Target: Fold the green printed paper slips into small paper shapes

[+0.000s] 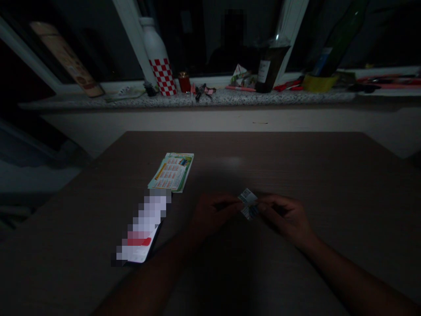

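Note:
A small piece of folded printed paper [248, 196] is held up between my two hands, just above the wooden table [283, 158]. My left hand [213, 215] pinches its left edge between thumb and finger. From the other side, my right hand [287, 215] pinches the right edge the same way. The paper has pale and dark printed patches; its exact shape is hard to make out in the dim light. To the left lies a stack of printed sheets [174, 173] with a calendar-like layout. Nearer to me is a phone [144, 232] with its screen lit, mostly blurred out.
Behind the table runs a speckled stone windowsill [217, 98]. On it stand a red-and-white checkered bottle [161, 66], a tan cylinder [67, 61], a small red jar [184, 82], a dark cup [270, 66] and a green bottle [342, 39] by a yellow holder [319, 82].

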Demonstrator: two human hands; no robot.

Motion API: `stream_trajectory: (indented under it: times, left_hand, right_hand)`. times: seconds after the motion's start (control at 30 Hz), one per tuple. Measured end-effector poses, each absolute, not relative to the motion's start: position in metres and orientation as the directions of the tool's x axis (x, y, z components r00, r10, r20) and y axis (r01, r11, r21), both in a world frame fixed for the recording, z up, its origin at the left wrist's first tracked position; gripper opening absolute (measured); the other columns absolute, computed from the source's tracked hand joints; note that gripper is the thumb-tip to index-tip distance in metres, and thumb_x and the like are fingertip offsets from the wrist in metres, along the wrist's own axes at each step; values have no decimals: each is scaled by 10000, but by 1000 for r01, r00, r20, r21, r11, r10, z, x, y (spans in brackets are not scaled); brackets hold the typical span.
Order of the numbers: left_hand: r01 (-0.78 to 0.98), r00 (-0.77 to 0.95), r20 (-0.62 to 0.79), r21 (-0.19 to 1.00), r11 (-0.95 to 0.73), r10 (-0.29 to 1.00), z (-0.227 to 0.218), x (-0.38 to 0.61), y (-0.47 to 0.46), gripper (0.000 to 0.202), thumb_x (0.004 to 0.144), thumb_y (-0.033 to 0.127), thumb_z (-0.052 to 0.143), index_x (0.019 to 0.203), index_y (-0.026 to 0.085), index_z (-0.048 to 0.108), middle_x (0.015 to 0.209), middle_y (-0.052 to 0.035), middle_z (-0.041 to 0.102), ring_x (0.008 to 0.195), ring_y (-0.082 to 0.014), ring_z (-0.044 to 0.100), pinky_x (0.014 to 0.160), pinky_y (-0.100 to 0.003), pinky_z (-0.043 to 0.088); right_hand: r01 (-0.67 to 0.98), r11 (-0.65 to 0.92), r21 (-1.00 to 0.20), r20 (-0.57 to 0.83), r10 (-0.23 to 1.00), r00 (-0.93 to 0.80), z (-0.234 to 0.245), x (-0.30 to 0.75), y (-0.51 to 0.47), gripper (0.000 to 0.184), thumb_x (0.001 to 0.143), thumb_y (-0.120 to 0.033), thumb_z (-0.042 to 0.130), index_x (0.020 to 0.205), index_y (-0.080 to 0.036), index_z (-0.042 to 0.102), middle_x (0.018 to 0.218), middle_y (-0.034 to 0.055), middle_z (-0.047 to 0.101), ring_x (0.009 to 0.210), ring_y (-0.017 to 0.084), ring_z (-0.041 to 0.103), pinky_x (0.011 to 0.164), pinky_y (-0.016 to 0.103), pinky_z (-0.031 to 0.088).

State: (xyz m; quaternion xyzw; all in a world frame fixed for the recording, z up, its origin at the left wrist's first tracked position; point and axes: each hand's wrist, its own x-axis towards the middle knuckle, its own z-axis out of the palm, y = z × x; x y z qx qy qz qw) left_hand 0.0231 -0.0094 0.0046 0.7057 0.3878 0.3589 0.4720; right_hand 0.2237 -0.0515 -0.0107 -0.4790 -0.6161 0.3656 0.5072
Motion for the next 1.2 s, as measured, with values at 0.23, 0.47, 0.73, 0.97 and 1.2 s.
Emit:
stream_trajectory:
  times: [0.23, 0.47, 0.73, 0.97, 1.2]
  left_hand:
    - [115, 434, 162, 966, -233, 886, 3, 23, -9, 85, 753, 242, 719, 823, 213, 755, 893, -37, 744, 823, -173, 683, 753, -267, 519]
    - [102, 353, 153, 974, -201, 923, 1, 27, -11, 47, 754, 229, 717, 766, 195, 747, 848, -30, 739, 784, -156, 671, 727, -249, 516]
    - [13, 266, 69, 997, -75, 962, 3, 36, -17, 84, 729, 251, 731, 702, 172, 725, 794, -26, 718, 753, -159, 652, 697, -252, 501]
    - [-48, 217, -76, 995, 88, 973, 4, 41, -20, 94, 688, 253, 748, 663, 167, 719, 723, -21, 718, 699, -162, 648, 680, -275, 502]
    - [-53, 145, -169, 983, 178, 975, 3, 44, -23, 133, 637, 270, 780, 645, 159, 708, 688, -19, 716, 652, -156, 640, 627, -267, 494]
  right_hand:
    - [144, 224, -964, 228, 974, 11, -14, 223, -53, 179, 814, -358, 660, 788, -193, 724, 683, 35, 712, 582, 146, 630, 530, 241, 498]
    - [91, 296, -951, 302, 952, 60, -8, 216, -52, 101, 793, -309, 688, 781, -216, 725, 849, 52, 750, 768, 185, 695, 671, 286, 561]
    - [120, 262, -958, 281, 941, 188, -3, 209, -56, 114, 781, -287, 692, 704, -204, 709, 782, 57, 753, 680, 178, 698, 595, 270, 566]
    - [100, 190, -977, 210, 940, 268, -6, 206, -55, 132, 721, -303, 734, 643, -203, 698, 694, 49, 750, 577, 170, 684, 519, 261, 561]
    - [91, 165, -982, 185, 941, 283, -6, 205, -56, 172, 699, -321, 749, 609, -192, 679, 629, 41, 729, 537, 155, 660, 500, 244, 541]
